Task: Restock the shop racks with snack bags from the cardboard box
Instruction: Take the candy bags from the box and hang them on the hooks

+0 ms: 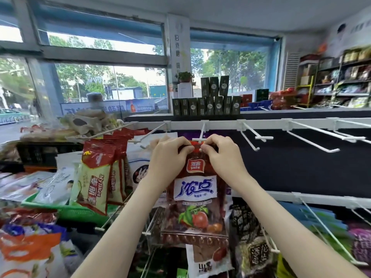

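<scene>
The bag's (195,197) top edge hides behind curled fingers (185,147), so whether it hangs on the hook (201,135) is unclear; left hand (168,157) and right hand (222,156) pinch it just below the hook's tip.

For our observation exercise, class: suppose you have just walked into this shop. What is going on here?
A person pinches the top edge of a red snack bag with the left hand and the right hand, holding it up at the tip of a white hook on the upper rail. Whether it is threaded on yet cannot be told. The bare hooks to the right await stock; red-and-cream bags hang to the left.
</scene>
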A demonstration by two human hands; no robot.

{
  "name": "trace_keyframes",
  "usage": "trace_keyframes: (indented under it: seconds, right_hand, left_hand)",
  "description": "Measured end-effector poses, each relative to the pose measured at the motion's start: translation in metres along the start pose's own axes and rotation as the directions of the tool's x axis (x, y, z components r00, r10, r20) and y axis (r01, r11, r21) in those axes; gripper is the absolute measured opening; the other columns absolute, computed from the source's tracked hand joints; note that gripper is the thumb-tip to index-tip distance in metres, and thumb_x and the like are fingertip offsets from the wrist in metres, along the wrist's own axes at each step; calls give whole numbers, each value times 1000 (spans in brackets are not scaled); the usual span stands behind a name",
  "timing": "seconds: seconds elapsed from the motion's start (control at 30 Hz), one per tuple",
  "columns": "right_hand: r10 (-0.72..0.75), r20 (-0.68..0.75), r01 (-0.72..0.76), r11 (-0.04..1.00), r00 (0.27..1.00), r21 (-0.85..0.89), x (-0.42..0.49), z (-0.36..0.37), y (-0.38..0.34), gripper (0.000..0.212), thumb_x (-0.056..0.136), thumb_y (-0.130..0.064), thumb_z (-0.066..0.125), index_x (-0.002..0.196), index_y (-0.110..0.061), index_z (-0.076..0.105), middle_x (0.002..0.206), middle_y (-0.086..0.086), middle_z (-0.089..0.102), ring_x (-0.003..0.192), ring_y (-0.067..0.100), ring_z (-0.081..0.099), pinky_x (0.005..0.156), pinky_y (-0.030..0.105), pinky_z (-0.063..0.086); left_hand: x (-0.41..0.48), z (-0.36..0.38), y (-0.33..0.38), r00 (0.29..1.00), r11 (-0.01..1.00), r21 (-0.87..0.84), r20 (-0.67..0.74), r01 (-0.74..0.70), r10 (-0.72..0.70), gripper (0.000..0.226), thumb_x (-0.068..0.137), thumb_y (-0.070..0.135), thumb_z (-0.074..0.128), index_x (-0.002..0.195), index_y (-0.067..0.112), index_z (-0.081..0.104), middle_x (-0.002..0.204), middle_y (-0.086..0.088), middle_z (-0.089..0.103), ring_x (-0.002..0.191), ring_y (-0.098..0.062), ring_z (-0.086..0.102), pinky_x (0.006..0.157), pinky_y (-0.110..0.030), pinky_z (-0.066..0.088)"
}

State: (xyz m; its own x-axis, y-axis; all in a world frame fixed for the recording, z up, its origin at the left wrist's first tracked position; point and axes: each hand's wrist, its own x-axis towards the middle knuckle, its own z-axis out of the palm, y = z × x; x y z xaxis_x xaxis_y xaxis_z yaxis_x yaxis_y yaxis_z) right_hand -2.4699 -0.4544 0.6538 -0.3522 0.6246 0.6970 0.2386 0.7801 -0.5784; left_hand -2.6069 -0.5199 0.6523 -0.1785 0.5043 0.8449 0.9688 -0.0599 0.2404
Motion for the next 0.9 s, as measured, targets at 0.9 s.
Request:
trace_keyframes:
  seconds: [0.9]
  right_hand:
    - [-338,-30,267,791,941,-551,-76,25,39,48,95,-28,37,136,-6,49,139,11,50,129,25,45,103,39,30]
  left_hand:
    - [-74,34,14,983,912,390,-73,-130,172,42,92,24,43,130,17,57,149,-15,37,141,-28,26,113,-52,17]
